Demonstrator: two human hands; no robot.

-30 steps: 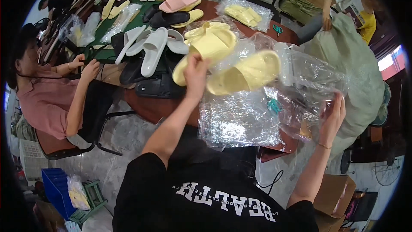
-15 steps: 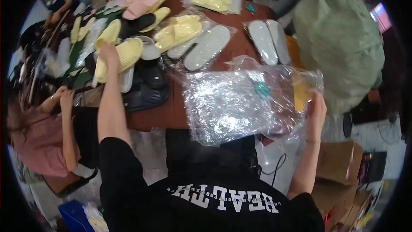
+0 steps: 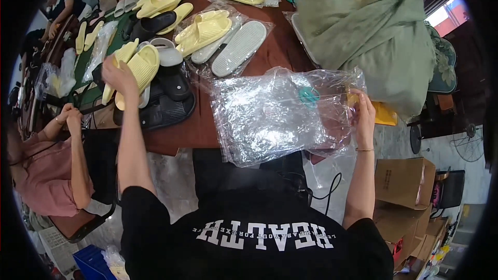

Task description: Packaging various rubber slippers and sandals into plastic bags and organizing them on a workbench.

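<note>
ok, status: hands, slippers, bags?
Left hand grips yellow slippers over the black pair. Right hand pinches clear bag stack. Nothing between them.

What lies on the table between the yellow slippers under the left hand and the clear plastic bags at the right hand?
Only dark slippers beside the yellow slippers, then bare table, lie between left hand and clear plastic bags that the right hand holds.
</note>
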